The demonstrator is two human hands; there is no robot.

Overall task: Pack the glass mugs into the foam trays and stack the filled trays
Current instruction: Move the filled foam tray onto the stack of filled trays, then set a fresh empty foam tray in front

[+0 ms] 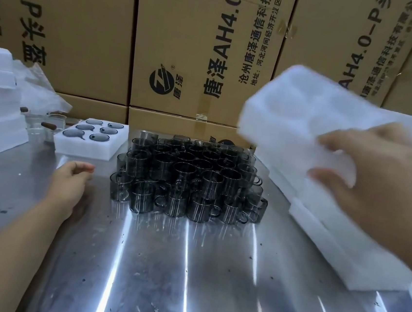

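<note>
In the head view, the right hand (375,178) held an empty foam tray (300,122) in the air, above and to the right of the glass mugs (189,179). Its fingers were curled over the tray's near edge in a firm grip. The left hand (70,179) lay on the steel table (186,281) just left of the mugs, fingers loosely bent and holding nothing. The tray would best be set flat, pockets upward, on the bare steel in front of the mugs. It should pass clear of their rims, and the free hand could steady it as it landed. The tray looked white, thick and soft-edged; motion blurred it, so its pockets showed only faintly. The mugs were smoky grey with small handles, standing upright in close rows. A filled tray (92,138) sat behind and to their left, and a pile of foam trays (331,232) lay to their right.
</note>
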